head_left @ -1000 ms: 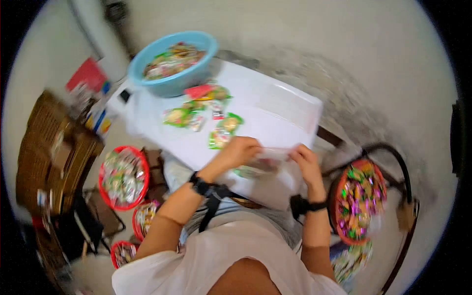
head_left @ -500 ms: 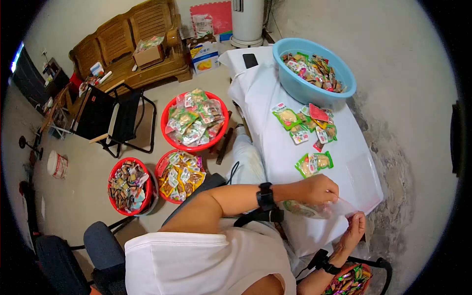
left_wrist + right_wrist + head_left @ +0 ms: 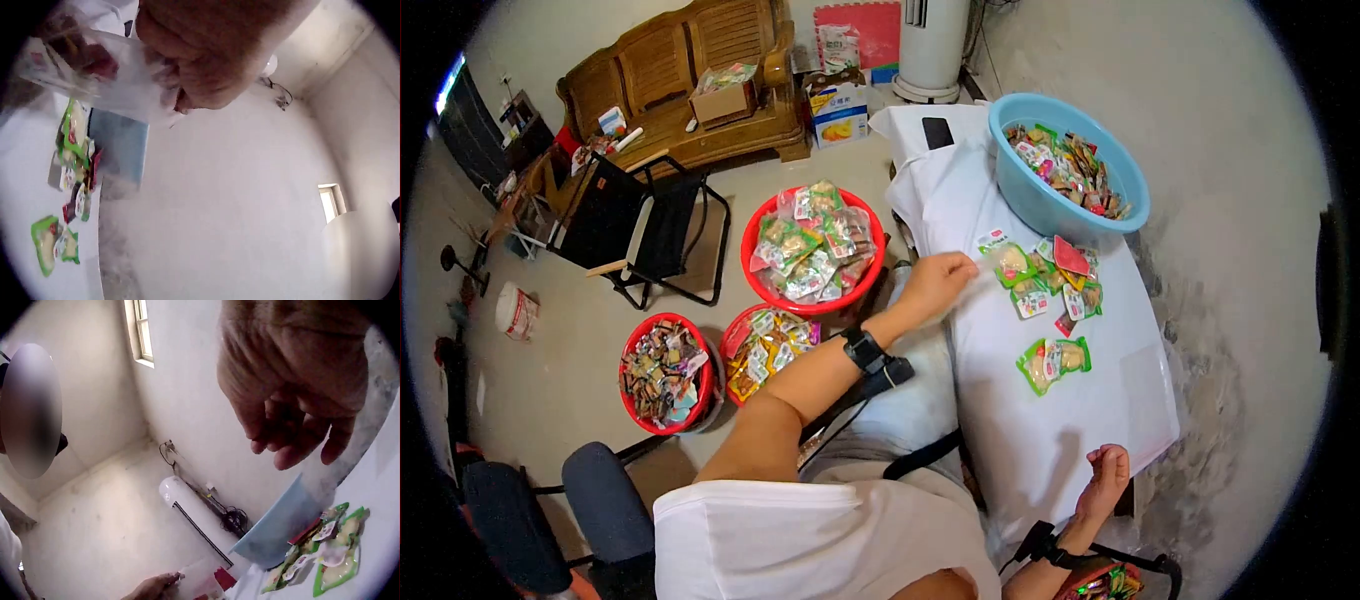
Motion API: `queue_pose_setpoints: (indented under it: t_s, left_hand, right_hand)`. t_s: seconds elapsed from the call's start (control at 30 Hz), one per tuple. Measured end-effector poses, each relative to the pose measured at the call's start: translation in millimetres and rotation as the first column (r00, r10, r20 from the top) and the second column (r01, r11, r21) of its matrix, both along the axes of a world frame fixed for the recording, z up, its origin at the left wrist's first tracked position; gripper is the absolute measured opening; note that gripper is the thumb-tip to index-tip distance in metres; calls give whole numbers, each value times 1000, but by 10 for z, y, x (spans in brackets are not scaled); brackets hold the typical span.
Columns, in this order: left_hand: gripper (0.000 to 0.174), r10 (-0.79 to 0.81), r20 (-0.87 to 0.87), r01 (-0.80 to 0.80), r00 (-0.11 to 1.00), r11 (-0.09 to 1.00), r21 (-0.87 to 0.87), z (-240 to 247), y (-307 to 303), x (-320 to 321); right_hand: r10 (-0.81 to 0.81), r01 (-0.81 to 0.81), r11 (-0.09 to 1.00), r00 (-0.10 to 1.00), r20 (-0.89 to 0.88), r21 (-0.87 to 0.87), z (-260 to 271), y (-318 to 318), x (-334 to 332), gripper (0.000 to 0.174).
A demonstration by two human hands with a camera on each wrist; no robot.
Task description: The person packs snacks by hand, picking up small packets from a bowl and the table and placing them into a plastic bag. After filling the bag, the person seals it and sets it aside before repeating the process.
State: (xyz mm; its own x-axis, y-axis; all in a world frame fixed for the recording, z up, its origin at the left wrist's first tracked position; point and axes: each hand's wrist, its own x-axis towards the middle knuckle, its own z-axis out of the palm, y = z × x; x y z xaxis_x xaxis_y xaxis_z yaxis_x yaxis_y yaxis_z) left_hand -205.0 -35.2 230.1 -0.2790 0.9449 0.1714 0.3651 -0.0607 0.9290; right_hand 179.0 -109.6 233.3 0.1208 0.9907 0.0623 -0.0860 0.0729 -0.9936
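My left hand [image 3: 935, 290] is at the table's left edge, pinching the top of a clear plastic bag [image 3: 119, 72]. Reddish and brown packets show through the plastic in the left wrist view, while in the head view the hand mostly hides the bag. Over the table's near right corner, my right hand [image 3: 1104, 482] hangs with fingers loosely curled and nothing in them. Between the hands lie a green-edged snack packet pair [image 3: 1053, 362] and, farther back, a small pile of snack packets [image 3: 1030, 290] with a red packet [image 3: 1070, 256] on top.
A blue basin [image 3: 1006, 165] full of packets stands at the back of the white-covered table [image 3: 990, 400], near a black phone [image 3: 937, 132]. Red baskets of packets, one of them a large basket [image 3: 750, 255], sit on the floor to the left, before a folding chair [image 3: 640, 230] and wooden bench [image 3: 670, 120].
Both hands held the bag's top edge before. The right hand has let go and stays near the table corner, while the left has carried the bag leftward. The head view has turned left.
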Motion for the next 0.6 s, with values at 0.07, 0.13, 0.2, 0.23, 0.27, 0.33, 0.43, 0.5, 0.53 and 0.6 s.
queue_pose_setpoints:
  t_s: [0.07,0.13,0.2,0.23,0.27,0.33,0.43,0.5,0.53,0.6]
  left_hand:
    - [19,173,70,-180,982,979,96,-54,195,-288]
    - [19,348,194,-365,917,929,59,74,317,-703]
    - [19,549,201,-569,811,821,52,21,413,-1313]
    - [20,583,124,-594,803,762,258,-427,586,-1890]
    - [21,626,54,-577,778,678,456,-845,668,-2394]
    - [19,641,402,-754,654,598,271,-948,405,-2740]
    - [18,800,400,-894,448,393,216,-1636,71,-3055]
    - [18,743,593,-935,310,352,47,-2029,-188,-2940]
    - [18,793,548,-951,265,309,14,-2188,-310,-2871]
    - [20,822,560,-962,105,226,-152,-2293,-479,-2668]
  right_hand:
    - [2,-2,1000,1000,25,-10,-27,33,-34,18]
    - [21,-20,999,999,44,-38,-53,64,-54,21]
    - [15,-11,999,996,88,-44,-24,69,-138,22]
    - [12,-5,999,992,127,-52,-20,78,-181,23]
    - [11,-4,999,991,130,-52,-44,97,-203,23]
    - [67,-60,996,990,121,-61,-108,118,-238,24]
    - [75,-60,993,987,142,-104,-134,123,-361,23]
    - [89,-72,990,985,149,-119,-182,144,-396,22]
    - [106,-87,988,983,152,-127,-207,156,-423,21]
    - [113,-92,986,982,154,-140,-223,169,-465,20]
